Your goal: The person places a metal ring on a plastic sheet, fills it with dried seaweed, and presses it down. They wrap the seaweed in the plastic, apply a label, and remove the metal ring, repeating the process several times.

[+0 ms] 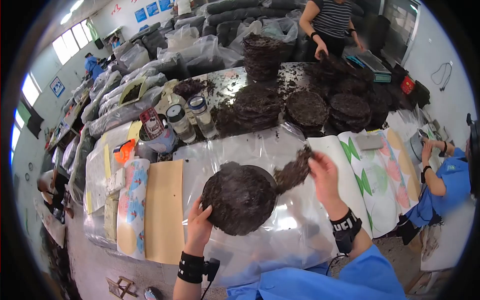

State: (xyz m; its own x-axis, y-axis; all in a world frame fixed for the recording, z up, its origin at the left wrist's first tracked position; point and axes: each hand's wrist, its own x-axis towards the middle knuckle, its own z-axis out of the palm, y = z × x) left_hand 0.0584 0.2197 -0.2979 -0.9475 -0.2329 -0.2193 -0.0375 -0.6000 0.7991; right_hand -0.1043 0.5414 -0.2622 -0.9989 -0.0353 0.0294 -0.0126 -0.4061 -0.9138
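Observation:
A round, dark cake of what looks like dried seaweed (240,200) lies over the clear plastic sheet (305,232) in front of me. My left hand (199,226) grips its lower left edge, thumb on top. Behind its right side shows the rim of a smooth dark disc (269,181). A torn, ragged seaweed piece (295,171) is pinched between the thumb and fingers of my right hand (326,179), raised at the cake's right. The lower end of this piece overlaps the cake's edge in this view.
Beyond the sheet stand seaweed stacks (307,109) and two lidded jars (181,124). On the left are a phone (152,123), an orange tape dispenser (124,151) and brown paper (164,212); on the right, printed packaging (372,175). Co-workers stand at the far side (332,22) and right (452,175).

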